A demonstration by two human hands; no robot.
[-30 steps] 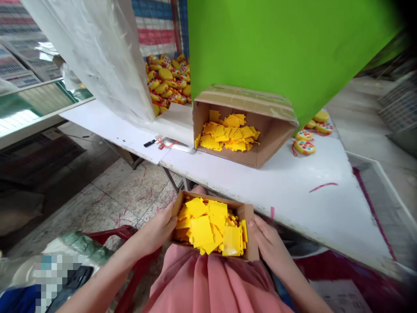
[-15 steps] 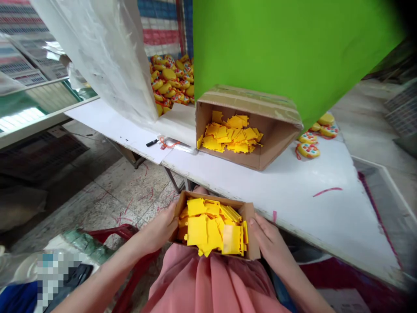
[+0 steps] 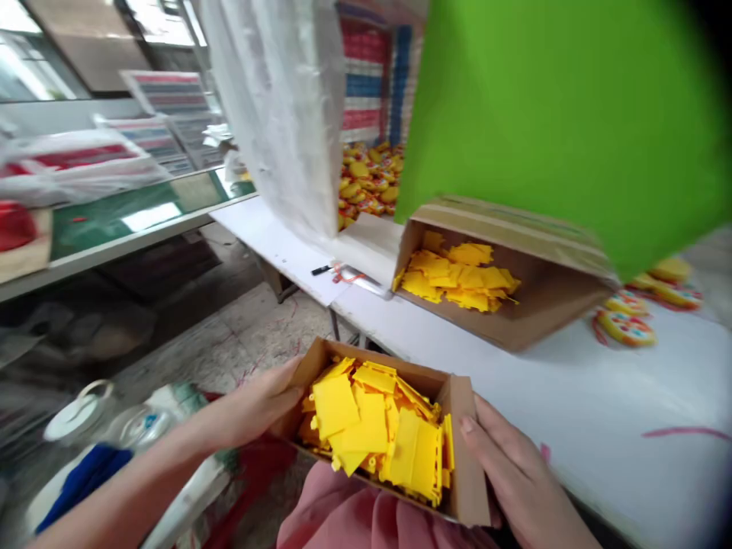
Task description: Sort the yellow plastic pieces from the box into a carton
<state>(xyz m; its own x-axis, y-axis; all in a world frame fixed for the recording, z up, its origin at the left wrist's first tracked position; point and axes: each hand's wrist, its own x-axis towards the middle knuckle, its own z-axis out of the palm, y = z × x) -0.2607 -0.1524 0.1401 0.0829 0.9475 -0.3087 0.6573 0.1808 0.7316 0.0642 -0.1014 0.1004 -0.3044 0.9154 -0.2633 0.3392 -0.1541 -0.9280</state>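
A small open cardboard box (image 3: 470,457) is held between my two hands above my lap, below the table's front edge. It is filled with flat yellow plastic pieces (image 3: 366,419), lying loose and overlapping. My left hand (image 3: 274,400) grips the box's left end, thumb on the near side. At the right end, my right hand (image 3: 508,450) is wrapped round the wall, thumb on the flap and the other fingers partly hidden. Beyond it, a larger cardboard box (image 3: 549,305) lies on its side on the white table, its opening toward me, with more yellow pieces (image 3: 457,274) inside.
A green panel (image 3: 543,114) rises behind the larger box. Yellow round toys (image 3: 626,326) lie on the white table (image 3: 572,396) at right; several more (image 3: 366,179) are piled behind. White plastic sheeting (image 3: 280,99) hangs at left. A lidded white container (image 3: 80,415) stands lower left.
My view has swung left, so the table and larger box appear farther right and lower. The small box, still in both hands, looks closer and more tilted, its right end lower.
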